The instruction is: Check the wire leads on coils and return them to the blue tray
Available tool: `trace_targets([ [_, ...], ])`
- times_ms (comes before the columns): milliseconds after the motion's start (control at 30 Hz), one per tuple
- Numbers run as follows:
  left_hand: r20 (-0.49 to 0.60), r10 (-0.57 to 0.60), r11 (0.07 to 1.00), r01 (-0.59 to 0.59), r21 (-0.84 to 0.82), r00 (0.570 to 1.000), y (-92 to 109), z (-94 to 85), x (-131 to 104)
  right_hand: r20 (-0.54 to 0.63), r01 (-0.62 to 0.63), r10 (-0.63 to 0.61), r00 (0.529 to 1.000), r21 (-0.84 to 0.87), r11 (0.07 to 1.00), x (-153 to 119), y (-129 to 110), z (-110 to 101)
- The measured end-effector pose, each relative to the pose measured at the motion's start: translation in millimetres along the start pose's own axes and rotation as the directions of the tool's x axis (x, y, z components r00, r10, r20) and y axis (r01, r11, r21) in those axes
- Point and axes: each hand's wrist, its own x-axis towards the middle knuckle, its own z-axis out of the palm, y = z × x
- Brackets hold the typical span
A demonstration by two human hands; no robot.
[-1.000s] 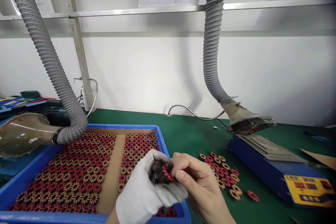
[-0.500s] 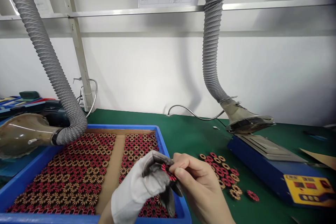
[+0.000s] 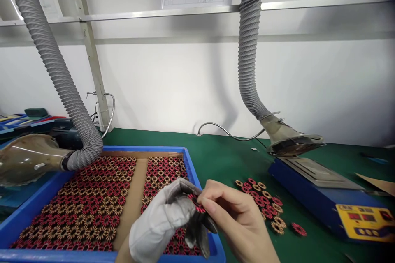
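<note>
My left hand, in a white glove with dark grey fingertips, pinches a red ring-shaped core with radiating slots. The bare thumb and forefinger of my right hand close on the right side of the same core, partly covering it. Both hands are above the right edge of a blue tray. Rows of red and tan slotted cores fill the tray on both sides of a cardboard strip. Right of my hands, a loose pile of similar cores lies on the green mat.
A blue heating unit with a metal plate and yellow control panel stands at the right. Above it hangs a fume duct. Another duct hood reaches over the tray's left side. One red core lies apart from the pile.
Both hands stay together on the red core, which has shifted and tilted slightly. The gloved lower fingers have moved a little. The view has shifted marginally.
</note>
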Motion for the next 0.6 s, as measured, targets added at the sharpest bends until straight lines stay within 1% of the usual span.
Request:
trace_targets([
  [100, 0.022, -0.017, 1.000, 0.017, 0.016, 1.000, -2.4, -2.3, -0.2, 0.026, -0.059, 0.060, 0.998, -0.038, 0.998, -1.2, -3.4, -2.5],
  [200, 0.032, -0.022, 0.999, 0.022, 0.028, 0.999, -5.9, -4.3, -1.6, 0.044, -0.106, 0.108, 0.993, -0.030, 0.994, -2.9, -0.2, -5.5],
  [333, 0.005, -0.038, 0.999, 0.038, 0.023, 0.999, -7.6, -4.8, -1.8, 0.049, -0.103, 0.103, 0.993, -0.003, 0.995, -3.1, 2.8, -5.9],
  [467, 0.021, -0.036, 0.999, 0.035, 0.028, 0.999, -7.1, -5.0, 0.1, 0.072, -0.070, 0.071, 0.995, -0.010, 0.997, -1.6, 2.2, -2.8],
  [600, 0.053, -0.019, 0.997, 0.015, 0.074, 0.998, -9.6, -5.8, 0.6, 0.054, -0.083, 0.083, 0.995, 0.000, 0.997, -2.1, 3.9, -2.0],
])
